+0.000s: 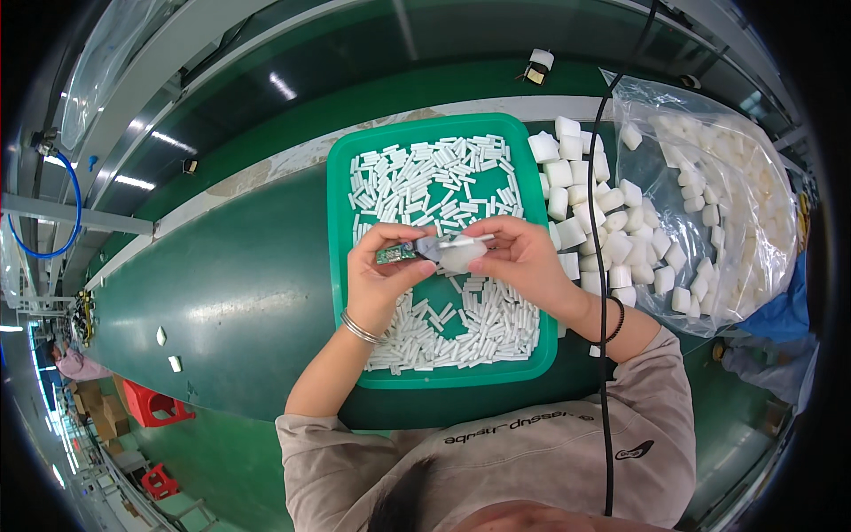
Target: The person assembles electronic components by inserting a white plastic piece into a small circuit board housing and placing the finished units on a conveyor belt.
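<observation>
My left hand (379,270) pinches a small assembly with a green circuit board (396,254) and a grey part (427,247) at its end. My right hand (523,262) has fingers closed on a thin white stick (467,240) and a soft white piece (461,258), which meet the grey part between both hands. Whether they are joined to it cannot be made out. Below my hands lies a green tray (549,355) with many short white sticks (425,177) scattered in it, heaped at its far and near ends.
White foam blocks (612,222) are piled right of the tray, by a clear plastic bag (745,204) full of more. A black cable (605,399) hangs down in front. Beyond the table, a small device (536,66) sits on a green strip. Red stools (151,406) stand at lower left.
</observation>
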The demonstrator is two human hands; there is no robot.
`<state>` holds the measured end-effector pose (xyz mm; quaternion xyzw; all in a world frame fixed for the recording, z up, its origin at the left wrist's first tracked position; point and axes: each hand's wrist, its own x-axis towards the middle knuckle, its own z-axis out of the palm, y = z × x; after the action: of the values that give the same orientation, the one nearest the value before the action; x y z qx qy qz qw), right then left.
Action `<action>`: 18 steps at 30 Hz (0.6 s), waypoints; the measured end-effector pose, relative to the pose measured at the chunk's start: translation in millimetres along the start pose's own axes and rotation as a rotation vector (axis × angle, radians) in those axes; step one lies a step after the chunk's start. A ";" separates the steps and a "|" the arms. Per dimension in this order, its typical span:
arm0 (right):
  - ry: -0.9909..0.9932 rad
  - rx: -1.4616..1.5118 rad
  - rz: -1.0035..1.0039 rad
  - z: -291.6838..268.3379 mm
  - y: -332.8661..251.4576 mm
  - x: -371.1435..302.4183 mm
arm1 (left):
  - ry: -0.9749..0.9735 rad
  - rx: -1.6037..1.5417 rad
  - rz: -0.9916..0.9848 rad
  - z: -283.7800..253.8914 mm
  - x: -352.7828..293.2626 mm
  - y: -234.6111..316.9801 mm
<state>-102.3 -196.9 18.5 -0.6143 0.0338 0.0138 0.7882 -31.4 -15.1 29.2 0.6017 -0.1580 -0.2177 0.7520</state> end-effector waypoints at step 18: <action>0.114 -0.275 -0.436 4.0 3.2 -6.5 | -0.051 0.144 0.004 1.6 0.3 1.7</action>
<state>-108.8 -192.1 16.8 -0.7082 -0.0574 -0.1863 0.6786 -31.6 -16.3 31.1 0.6482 -0.1937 -0.2197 0.7028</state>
